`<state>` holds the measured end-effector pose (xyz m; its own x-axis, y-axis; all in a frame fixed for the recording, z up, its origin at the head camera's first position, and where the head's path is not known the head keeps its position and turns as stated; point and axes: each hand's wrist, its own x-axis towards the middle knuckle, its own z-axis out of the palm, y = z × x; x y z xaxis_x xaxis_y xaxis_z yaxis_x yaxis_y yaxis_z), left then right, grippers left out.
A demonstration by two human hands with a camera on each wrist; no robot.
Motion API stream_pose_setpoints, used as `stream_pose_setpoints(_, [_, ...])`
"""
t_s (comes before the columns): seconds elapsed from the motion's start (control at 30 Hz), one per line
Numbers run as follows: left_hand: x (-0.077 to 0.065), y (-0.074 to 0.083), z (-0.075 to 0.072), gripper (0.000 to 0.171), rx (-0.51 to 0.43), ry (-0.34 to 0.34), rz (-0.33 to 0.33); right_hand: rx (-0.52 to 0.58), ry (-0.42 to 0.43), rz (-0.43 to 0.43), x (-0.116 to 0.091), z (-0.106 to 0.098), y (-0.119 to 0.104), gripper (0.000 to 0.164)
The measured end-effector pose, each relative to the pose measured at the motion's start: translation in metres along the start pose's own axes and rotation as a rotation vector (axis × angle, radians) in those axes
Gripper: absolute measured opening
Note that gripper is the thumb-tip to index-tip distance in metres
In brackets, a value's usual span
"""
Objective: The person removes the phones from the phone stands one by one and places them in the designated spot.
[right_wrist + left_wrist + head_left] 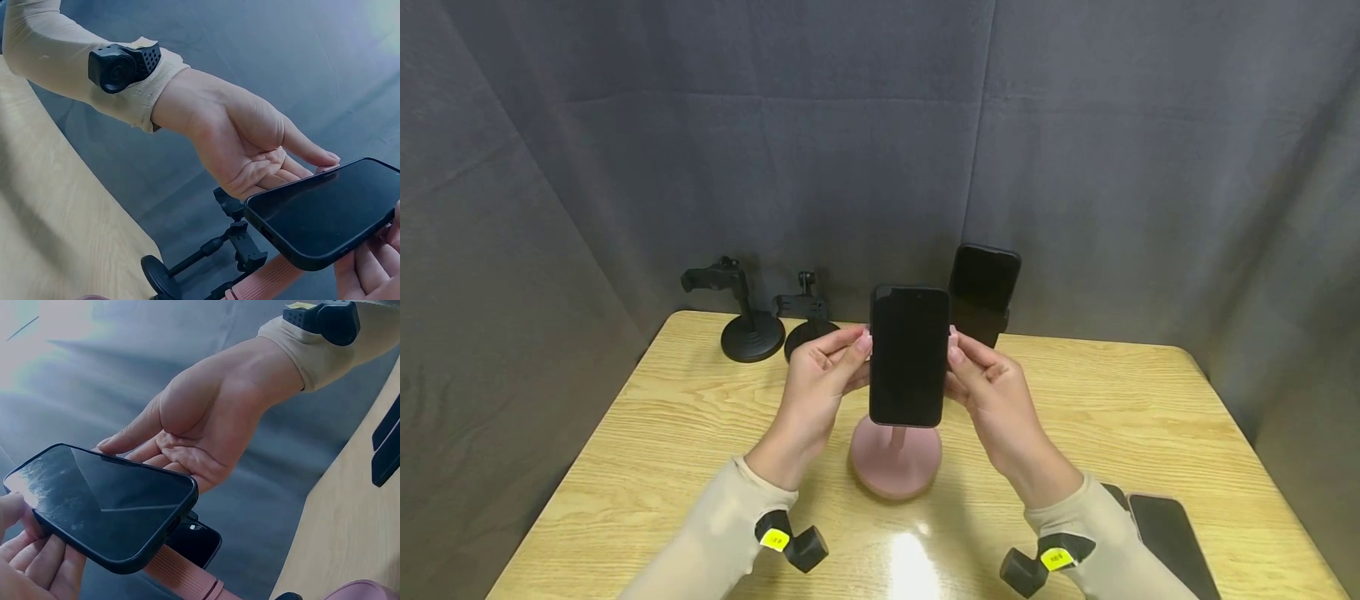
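Observation:
A black phone [908,357] stands upright, dark screen facing me, at the top of a pink phone stand [895,462] with a round base. My left hand [820,387] pinches the phone's left edge between thumb and fingers. At the opposite edge my right hand [996,400] pinches in the same way. In the left wrist view the right hand's thumb [128,432] lies along the rim of the phone [103,503]. The stand's ribbed pink stem [269,278] shows below the phone in the right wrist view. The fingers behind the phone are partly hidden.
Two black phone stands, one [748,329] at the back left and another [808,312] beside it, stand on the wooden table [647,475]. Another phone [985,279] leans upright behind the right hand. Flat phones [1176,537] lie by the right forearm. Grey curtains [775,167] surround the table.

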<state>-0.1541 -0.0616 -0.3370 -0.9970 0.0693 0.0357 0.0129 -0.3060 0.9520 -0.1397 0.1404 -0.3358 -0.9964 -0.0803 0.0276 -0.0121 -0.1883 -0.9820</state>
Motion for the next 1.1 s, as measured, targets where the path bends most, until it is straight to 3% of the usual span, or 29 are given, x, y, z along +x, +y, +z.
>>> stream_pose_setpoints(0.33, [-0.007,-0.014,-0.001,0.031,0.009,0.001,0.013,0.002,0.008,-0.001,-0.01,-0.003,0.009,0.046])
stream_pose_setpoints(1.1, [-0.012,-0.023,-0.003,0.031,0.017,-0.021,0.033,-0.013,-0.009,-0.023,-0.017,-0.006,0.018,0.046])
